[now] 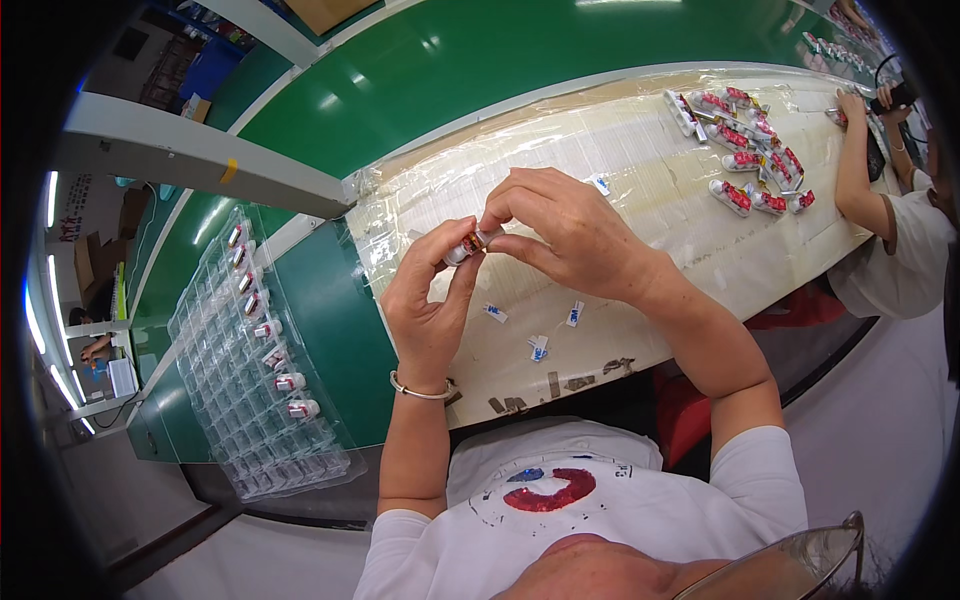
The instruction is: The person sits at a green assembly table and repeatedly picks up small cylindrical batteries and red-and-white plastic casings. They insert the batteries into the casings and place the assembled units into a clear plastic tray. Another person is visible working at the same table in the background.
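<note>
Between the thumb and fingers of my left hand [422,305] is a small white bottle-like piece [460,254] with a red and gold label. Thumb and forefinger of my right hand [585,240] are pinched at its upper right end; whether a small part lies between those fingertips is hidden. Small white and blue paper tabs [538,348] lie scattered on the table below my hands, and another tab [601,186] is beyond my right hand. A clear plastic tray [225,385] with rows of pockets is at the left, several similar red-and-white pieces [290,382] along its right side.
A cluster of red-and-white pieces [740,160] lies on the film-covered pale work surface [640,330] at the right. A co-worker's arm [862,180] reaches in there. Behind is a green table [480,60]; a grey metal post [200,155] stands at the upper left.
</note>
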`<state>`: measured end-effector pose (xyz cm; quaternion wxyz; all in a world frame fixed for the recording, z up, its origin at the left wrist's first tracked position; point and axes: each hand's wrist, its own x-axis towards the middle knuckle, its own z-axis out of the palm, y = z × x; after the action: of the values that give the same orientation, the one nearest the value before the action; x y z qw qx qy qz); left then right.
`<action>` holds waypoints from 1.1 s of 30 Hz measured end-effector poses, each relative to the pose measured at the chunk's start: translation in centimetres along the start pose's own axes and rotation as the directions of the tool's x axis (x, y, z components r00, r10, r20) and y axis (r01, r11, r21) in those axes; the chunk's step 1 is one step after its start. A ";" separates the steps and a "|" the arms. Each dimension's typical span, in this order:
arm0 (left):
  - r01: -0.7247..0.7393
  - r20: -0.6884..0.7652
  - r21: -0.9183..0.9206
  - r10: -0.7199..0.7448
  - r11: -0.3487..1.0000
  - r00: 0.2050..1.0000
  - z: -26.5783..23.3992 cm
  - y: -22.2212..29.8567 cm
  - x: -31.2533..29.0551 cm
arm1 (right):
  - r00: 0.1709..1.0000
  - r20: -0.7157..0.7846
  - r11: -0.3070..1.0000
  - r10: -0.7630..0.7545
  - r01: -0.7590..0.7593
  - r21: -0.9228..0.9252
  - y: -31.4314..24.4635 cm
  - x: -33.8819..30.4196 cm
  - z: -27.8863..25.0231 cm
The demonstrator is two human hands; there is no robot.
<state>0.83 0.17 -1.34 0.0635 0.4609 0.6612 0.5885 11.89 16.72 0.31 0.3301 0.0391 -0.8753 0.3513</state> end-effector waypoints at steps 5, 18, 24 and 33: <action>-0.009 -0.035 0.044 0.011 0.999 0.999 0.3 0.0 -0.1 | 1.000 0.006 1.000 -0.005 0.006 -0.005 0.0 0.0 0.1; -0.104 -0.046 0.197 0.115 0.975 0.992 -0.2 0.0 0.4 | 0.997 0.069 0.994 0.036 -0.029 -0.109 0.4 -0.2 -0.6; 0.018 -0.072 0.090 -0.011 0.996 0.997 -0.1 0.3 0.1 | 0.999 -0.029 0.996 0.035 -0.037 -0.077 0.5 -0.1 -0.4; 0.276 -0.023 -0.284 -0.295 0.918 0.955 0.0 0.8 -0.3 | 0.993 -0.118 1.000 0.015 -0.012 0.025 -0.4 0.1 0.5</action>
<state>1.40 -0.14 -0.81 0.1910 0.3267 0.6341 0.6743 11.67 16.06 0.34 0.3787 0.0163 -0.8501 0.3656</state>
